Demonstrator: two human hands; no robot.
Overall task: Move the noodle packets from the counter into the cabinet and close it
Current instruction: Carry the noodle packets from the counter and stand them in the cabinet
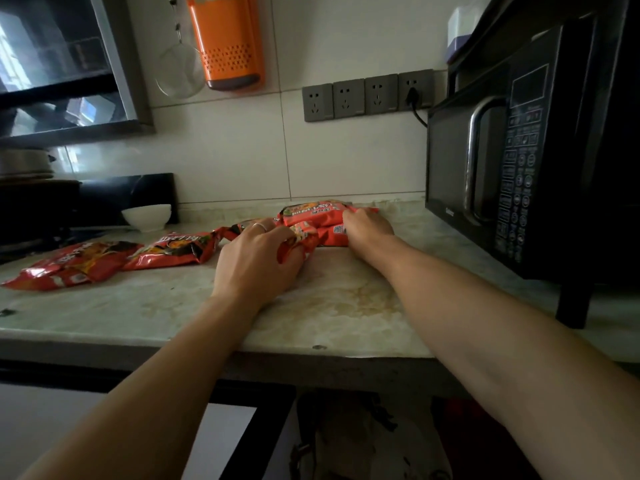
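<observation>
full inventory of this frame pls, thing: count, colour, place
noodle packets: stack, red-orange, back of counter, gripped from both sides
loose packets: at least two, red-orange, counter left
counter: one, pale marble, stained
bowl: one, white, counter left rear
microwave: one, black, right
wall sockets: four, grey, one with plug
utensil holder: one, orange, wall
strainer: one, hanging on wall
cabinet: glass-fronted, upper left
left hand: grips stack, ring on finger
right hand: grips stack

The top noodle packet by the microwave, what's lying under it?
Under the top noodle packet lies at least one more red packet. The left hand and right hand grip the pile's ends, hiding how many packets it holds. The counter lies beneath.
</observation>
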